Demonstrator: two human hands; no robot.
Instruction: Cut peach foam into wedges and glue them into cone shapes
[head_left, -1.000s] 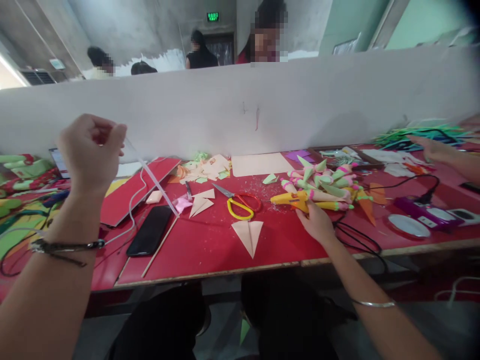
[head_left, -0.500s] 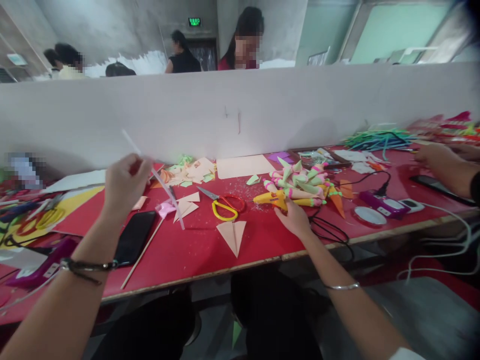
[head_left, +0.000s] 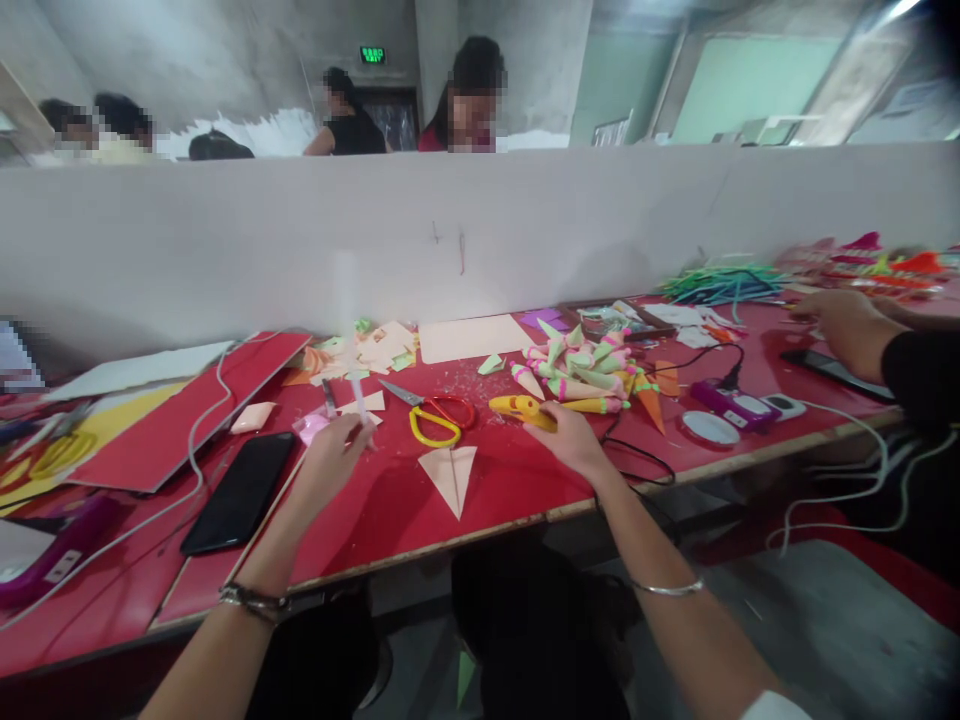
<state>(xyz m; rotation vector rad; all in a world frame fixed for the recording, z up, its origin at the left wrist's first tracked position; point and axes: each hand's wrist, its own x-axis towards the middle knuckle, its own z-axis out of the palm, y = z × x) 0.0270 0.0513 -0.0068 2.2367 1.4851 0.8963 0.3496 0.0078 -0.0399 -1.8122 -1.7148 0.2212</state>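
Pinched in the fingers of my left hand point(head_left: 334, 460) is a whitish, translucent glue stick point(head_left: 351, 350), upright and blurred by motion. My right hand point(head_left: 571, 440) is wrapped round the back of a yellow hot glue gun point(head_left: 516, 407) lying on the red table; part of the gun is hidden under the fingers. Between my hands lie scissors point(head_left: 437, 428) with one yellow and one red handle loop, blades apart. A folded peach paper piece point(head_left: 450, 475), pointed toward me, is just below them. A thin wooden stick point(head_left: 262, 525) with a pink end runs beneath my left hand.
Behind the glue gun is a heap of green-and-pink paper cones point(head_left: 577, 360). A black phone point(head_left: 238, 495) lies left, near a white cable point(head_left: 199, 440). Purple power strips point(head_left: 724, 400) stand on both sides. Another person's hand point(head_left: 844, 310) works at right. A pale partition point(head_left: 262, 230) borders the table.
My left hand has come down and to the right with the glue stick, which has swung from slanted to upright. My right hand stays at the glue gun. The view has shifted slightly.
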